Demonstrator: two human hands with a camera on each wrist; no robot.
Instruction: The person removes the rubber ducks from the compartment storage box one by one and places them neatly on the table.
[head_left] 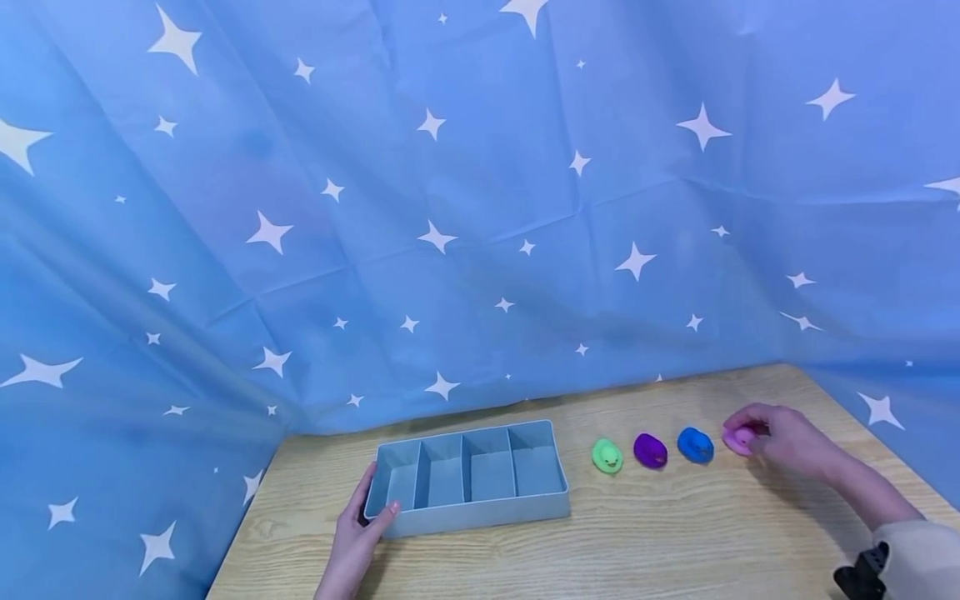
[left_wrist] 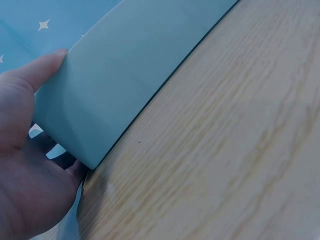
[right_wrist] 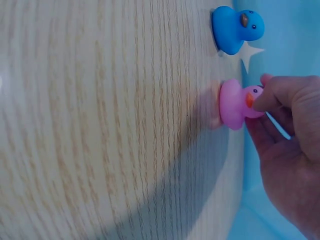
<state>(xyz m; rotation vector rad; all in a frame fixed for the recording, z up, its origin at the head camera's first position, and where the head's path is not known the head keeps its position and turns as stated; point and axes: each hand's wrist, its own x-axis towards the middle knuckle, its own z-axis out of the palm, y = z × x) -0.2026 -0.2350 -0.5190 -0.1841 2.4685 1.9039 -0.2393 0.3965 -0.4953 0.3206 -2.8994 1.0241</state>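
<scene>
A grey-blue box [head_left: 480, 515] with several compartments stands on the wooden table. My left hand [head_left: 356, 533] grips its left end, the thumb over the front rim and the fingers around the side. In the left wrist view the box's long wall [left_wrist: 120, 75] runs away from the left hand [left_wrist: 30, 150]. At the right, my right hand [head_left: 795, 440] pinches a pink rubber duck [head_left: 738, 441] by its head. The right wrist view shows the pink duck [right_wrist: 231, 104] upright, its base at the tabletop. Left of it sits a blue rubber duck [head_left: 695, 446].
A purple duck [head_left: 650, 451] and a green duck [head_left: 607, 456] continue the row between the blue duck and the box. Behind the table [head_left: 637, 542] hangs a blue cloth [head_left: 480, 183] with white stars. A black strap [head_left: 862, 575] is on the right wrist.
</scene>
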